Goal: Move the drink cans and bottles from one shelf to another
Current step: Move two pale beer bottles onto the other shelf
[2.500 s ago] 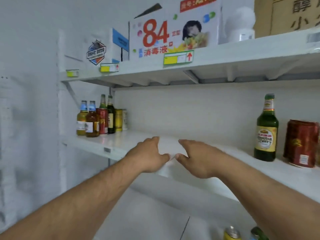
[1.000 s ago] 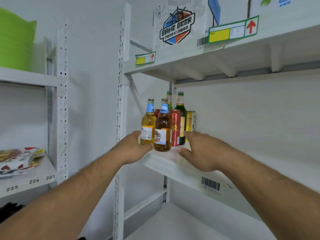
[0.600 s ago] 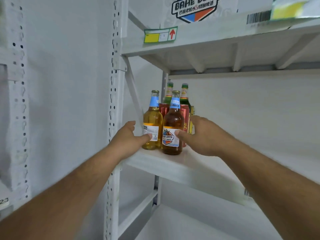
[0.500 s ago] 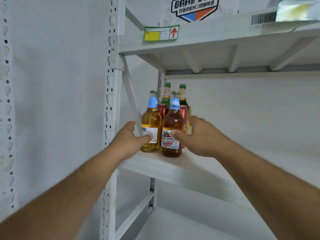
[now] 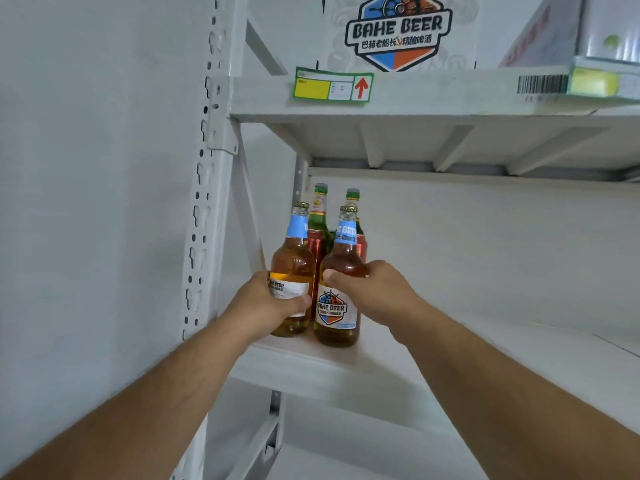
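The white shelf (image 5: pixel 346 372) runs beneath both hands, with the upper shelf (image 5: pixel 433 95) and a BAHE BEER carton (image 5: pixel 398 29) above them. The left hand (image 5: pixel 266 306) grasps the pale amber bottle (image 5: pixel 292 261) around its label. The right hand (image 5: pixel 374 292) grasps the darker amber bottle (image 5: pixel 341 265), thumb across its shoulder. Both bottles stand upright on the shelf, touching side by side. Directly behind the hands stand two red cans (image 5: pixel 317 240) and two green bottles (image 5: pixel 320 206).

Glossy glass bottles (image 5: pixel 337 271), matt shelf (image 5: pixel 346 372)
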A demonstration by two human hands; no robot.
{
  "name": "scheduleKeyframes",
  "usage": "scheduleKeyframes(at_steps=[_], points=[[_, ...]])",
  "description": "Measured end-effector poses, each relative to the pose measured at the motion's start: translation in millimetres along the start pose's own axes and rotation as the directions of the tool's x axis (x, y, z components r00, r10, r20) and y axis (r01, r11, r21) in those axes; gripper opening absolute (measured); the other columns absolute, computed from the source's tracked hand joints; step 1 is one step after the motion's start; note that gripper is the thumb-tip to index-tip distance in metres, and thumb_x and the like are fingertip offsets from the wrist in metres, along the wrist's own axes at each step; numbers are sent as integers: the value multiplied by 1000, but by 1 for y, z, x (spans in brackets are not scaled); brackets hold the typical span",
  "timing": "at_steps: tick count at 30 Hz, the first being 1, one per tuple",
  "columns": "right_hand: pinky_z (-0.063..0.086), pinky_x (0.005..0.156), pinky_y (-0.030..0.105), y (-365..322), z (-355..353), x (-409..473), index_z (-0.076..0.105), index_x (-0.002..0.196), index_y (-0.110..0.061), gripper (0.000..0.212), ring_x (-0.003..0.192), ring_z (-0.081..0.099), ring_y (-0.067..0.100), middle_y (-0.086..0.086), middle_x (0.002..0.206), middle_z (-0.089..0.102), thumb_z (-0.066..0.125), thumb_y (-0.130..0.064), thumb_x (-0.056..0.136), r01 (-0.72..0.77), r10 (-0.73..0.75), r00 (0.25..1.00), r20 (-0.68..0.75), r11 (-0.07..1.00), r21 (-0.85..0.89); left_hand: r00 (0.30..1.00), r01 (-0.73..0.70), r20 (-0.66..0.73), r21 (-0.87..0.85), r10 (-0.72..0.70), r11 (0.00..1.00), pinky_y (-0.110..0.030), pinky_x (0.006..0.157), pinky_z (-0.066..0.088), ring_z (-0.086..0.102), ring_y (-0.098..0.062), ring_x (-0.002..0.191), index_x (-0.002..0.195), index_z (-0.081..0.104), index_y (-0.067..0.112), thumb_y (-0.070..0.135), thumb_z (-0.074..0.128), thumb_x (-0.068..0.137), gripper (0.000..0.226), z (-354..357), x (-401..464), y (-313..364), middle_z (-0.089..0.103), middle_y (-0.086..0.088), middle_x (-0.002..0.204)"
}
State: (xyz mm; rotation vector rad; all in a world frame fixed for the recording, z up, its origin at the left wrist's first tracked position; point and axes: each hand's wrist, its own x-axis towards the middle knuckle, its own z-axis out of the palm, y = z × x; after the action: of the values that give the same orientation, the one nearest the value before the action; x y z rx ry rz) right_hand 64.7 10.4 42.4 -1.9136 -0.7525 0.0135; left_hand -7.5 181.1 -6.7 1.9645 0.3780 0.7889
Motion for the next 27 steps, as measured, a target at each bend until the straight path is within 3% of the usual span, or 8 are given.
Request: scheduleKeyframes(at_steps=[3,6,10,13,16,24,27], points=[[47,57,22,3,5,4,60,86,-29,24,77,64,8,-9,85,67,77,-45,82,-17,19,999,-40,999,45,1000,1,7,-19,-1,1000,-38,93,58,74,-15,96,102,70,32,29,86,81,27,2,5,-4,78,6,102],[54,67,26,6,10,9,66,96,-26,33,88,70,16,-5,91,72,81,-48,77,-16,20,996,-88,999,50,1000,5,-9,-29,-5,1000,-36,89,58,73,-15,96,106,68,31,32,87,80,32,3,8,-7,77,6,103],[61,77,34,12,15,16,71,98,-24,39,86,73,17,-3,92,76,84,-49,71,-18,26,990,-140,998,59,1000,12,-16,-54,-13,998,-40,93,59,72,-15,97,110,67,30,36,89,77,40,3,10,-11,76,7,105],[61,77,36,15,18,19,69,93,-25,37,83,72,16,-4,90,75,84,-49,70,-21,31,985,-170,998,64,1000,11,-24,-69,-13,998,-36,88,58,72,-14,97,115,66,27,36,90,76,47,4,11,-13,75,7,106],[61,76,35,17,21,20,69,102,-22,44,85,72,17,-3,91,74,84,-49,70,-13,31,978,-205,996,86,1000,1,-27,-81,-4,997,-31,82,57,71,-13,96,117,65,27,37,90,75,50,4,11,-14,74,7,106],[60,75,33,16,21,9,67,105,-22,47,84,71,15,-6,91,73,82,-51,72,2,36,954,-298,992,127,1000,-19,-26,-102,16,995,-42,92,60,73,-16,97,115,65,28,39,92,71,53,1,11,-16,76,6,107],[61,76,35,12,8,4,67,100,-24,45,80,73,13,-6,90,74,82,-52,70,53,6,942,-335,985,165,999,-38,-12,-130,36,991,-39,88,61,74,-15,95,114,67,28,38,92,71,50,0,6,-11,77,7,104]])
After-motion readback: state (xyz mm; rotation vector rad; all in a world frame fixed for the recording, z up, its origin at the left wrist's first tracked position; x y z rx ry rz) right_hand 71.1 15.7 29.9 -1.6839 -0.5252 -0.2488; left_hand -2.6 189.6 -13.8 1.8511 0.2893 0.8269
